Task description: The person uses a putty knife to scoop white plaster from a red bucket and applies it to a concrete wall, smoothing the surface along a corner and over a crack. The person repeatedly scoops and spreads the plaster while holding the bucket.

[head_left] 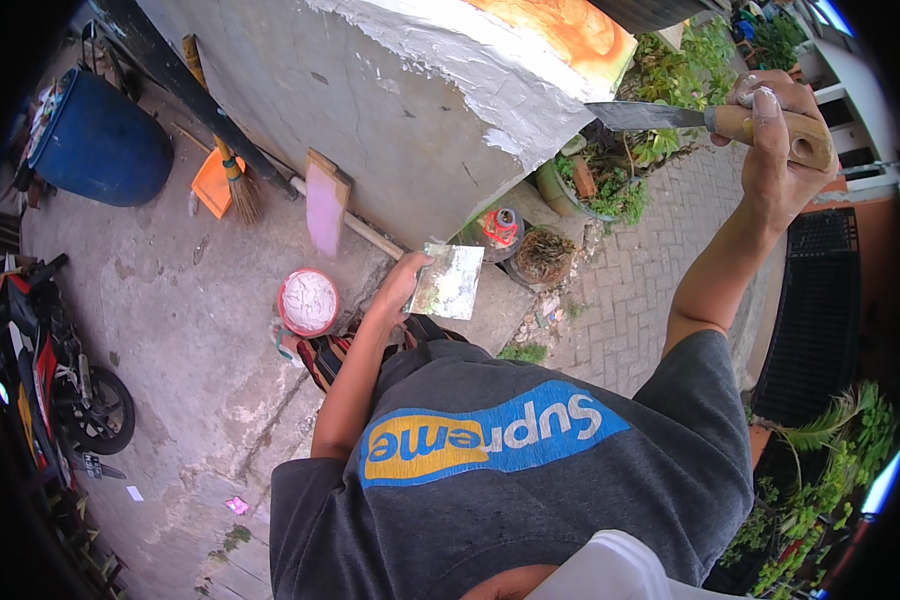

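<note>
My right hand point(782, 150), raised at the far right, is closed round the wooden handle of a putty knife point(650, 116). The grey blade points left and its tip is at the corner edge of the wall point(370, 110). White putty point(425, 55) covers the wall's upper part, and bare grey plaster shows below. My left hand point(402, 284), held low near my waist, grips a flat square plate point(448, 282) by its left edge. White smears mark its face. White paste is on my right thumb. A red bucket point(308, 302) of whitish paste stands left of my left hand.
A pink-faced board point(326, 205) leans on the wall, near a broom point(240, 188), an orange dustpan point(212, 183) and a blue barrel point(105, 140). At the left stands a motorcycle point(65, 370). Potted plants point(580, 190) flank the wall corner beside a paved lane point(660, 240).
</note>
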`<state>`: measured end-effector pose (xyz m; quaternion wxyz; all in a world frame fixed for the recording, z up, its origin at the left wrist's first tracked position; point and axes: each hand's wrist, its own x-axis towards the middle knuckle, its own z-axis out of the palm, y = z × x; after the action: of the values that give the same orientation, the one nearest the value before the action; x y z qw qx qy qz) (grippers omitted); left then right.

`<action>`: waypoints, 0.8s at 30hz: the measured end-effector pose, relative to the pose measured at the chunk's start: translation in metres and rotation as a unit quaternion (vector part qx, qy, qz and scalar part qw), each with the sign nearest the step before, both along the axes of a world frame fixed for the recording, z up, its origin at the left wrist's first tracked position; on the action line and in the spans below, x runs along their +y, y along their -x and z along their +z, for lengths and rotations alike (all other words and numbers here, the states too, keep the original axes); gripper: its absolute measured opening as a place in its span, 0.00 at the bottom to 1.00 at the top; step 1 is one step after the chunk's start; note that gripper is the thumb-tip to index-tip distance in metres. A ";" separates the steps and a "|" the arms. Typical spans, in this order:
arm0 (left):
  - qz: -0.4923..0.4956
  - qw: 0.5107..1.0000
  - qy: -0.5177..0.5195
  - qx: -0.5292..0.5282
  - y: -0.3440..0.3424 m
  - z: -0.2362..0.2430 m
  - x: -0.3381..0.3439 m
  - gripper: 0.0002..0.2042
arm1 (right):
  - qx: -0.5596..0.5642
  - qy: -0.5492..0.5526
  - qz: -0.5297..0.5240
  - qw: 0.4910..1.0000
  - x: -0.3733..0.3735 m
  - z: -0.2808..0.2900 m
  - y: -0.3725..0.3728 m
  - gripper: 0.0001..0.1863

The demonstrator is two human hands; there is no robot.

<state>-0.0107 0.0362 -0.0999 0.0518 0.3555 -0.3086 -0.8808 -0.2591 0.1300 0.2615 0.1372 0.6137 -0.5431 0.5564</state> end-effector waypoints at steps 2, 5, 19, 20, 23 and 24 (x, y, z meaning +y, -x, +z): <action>-0.008 1.000 0.001 0.001 0.000 0.006 -0.001 0.19 | 0.003 0.013 0.030 0.999 0.006 0.000 0.000 0.04; 0.000 1.000 -0.007 -0.004 0.001 0.003 -0.002 0.18 | 0.030 -0.035 0.062 0.997 0.006 -0.009 -0.019 0.04; -0.021 1.000 -0.007 0.012 0.005 -0.003 -0.004 0.19 | 0.176 -0.026 -0.004 0.984 -0.019 -0.006 -0.039 0.05; -0.020 1.000 -0.007 0.015 0.005 -0.003 -0.004 0.19 | 0.162 -0.014 -0.011 0.987 -0.018 -0.003 -0.038 0.05; -0.012 1.000 0.000 0.017 0.006 0.000 -0.003 0.19 | 0.084 0.002 -0.049 0.995 -0.015 0.008 -0.043 0.05; -0.009 1.000 0.001 0.019 0.006 -0.001 -0.003 0.19 | 0.051 0.013 -0.061 0.997 -0.016 0.010 -0.046 0.06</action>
<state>-0.0164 0.0333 -0.1007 0.0499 0.3357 -0.3112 -0.8877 -0.2136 0.1141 0.2715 0.2065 0.6050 -0.5645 0.5221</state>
